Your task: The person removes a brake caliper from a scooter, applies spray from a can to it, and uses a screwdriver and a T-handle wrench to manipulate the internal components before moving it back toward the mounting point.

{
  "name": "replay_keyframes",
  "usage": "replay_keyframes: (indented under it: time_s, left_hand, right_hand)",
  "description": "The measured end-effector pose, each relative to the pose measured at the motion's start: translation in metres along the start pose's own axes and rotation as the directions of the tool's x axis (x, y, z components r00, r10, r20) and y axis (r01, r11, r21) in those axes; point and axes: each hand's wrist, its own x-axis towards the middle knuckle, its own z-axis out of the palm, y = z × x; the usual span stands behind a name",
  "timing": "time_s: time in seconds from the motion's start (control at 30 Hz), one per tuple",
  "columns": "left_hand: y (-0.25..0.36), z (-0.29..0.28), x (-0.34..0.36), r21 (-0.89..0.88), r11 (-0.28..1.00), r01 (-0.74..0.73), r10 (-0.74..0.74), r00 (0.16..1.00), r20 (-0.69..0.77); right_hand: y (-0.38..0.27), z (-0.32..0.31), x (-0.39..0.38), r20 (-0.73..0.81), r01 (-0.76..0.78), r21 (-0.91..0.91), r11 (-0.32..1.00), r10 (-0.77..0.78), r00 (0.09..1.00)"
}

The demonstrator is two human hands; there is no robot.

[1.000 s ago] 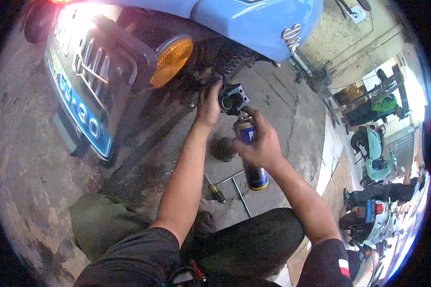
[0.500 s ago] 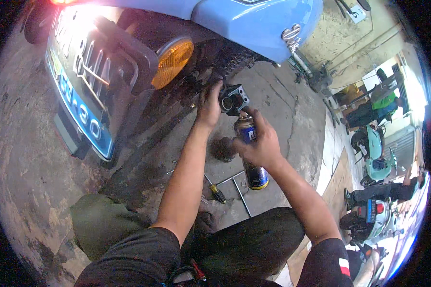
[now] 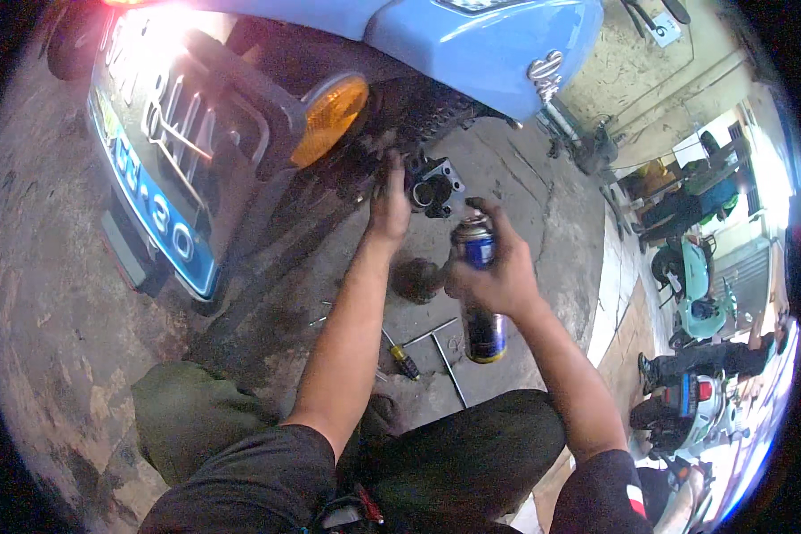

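Note:
My left hand [image 3: 390, 206] grips a dark metal brake caliper [image 3: 435, 190] by its left side. The caliper's round open bore faces me, and small bolt holes show in its right edge. My right hand [image 3: 500, 271] is wrapped round a blue-and-black aerosol spray can [image 3: 482, 331] with a yellow band at its base. The can stands nearly upright, just below and right of the caliper and apart from it. One finger rests at the can's top and hides part of the nozzle.
A blue scooter [image 3: 481, 53] with an orange reflector [image 3: 334, 118] and a licence plate [image 3: 165, 169] is ahead. On the floor lie a yellow-and-black screwdriver [image 3: 405, 362], a T-handle wrench [image 3: 447, 360] and a dark round part [image 3: 416, 279]. Parked scooters [image 3: 699, 303] and other people are at right.
The spray can has moved down and to the right, away from the caliper, with my right hand. The caliper has turned slightly in my left hand.

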Motion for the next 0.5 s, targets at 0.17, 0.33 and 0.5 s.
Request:
replay_keyframes:
  time_s: [0.17,0.33,0.5]
  left_hand:
    - [-0.006,0.012,-0.012,-0.183,0.982,0.053,-0.079,0.987,-0.140]
    - [-0.027,0.013,-0.009,0.138,0.987,-0.086,0.101,0.989,-0.107]
    - [-0.084,0.010,-0.010,0.711,0.373,-0.597,0.732,0.659,0.170]
  right_hand:
    - [-0.016,-0.029,-0.006,-0.102,-0.075,0.062,0.995,0.081,0.991]
    - [-0.036,-0.023,0.000,-0.088,-0.054,0.098,0.994,0.063,0.994]
    - [-0.025,-0.009,0.008,-0.110,-0.048,0.030,0.998,0.051,0.993]
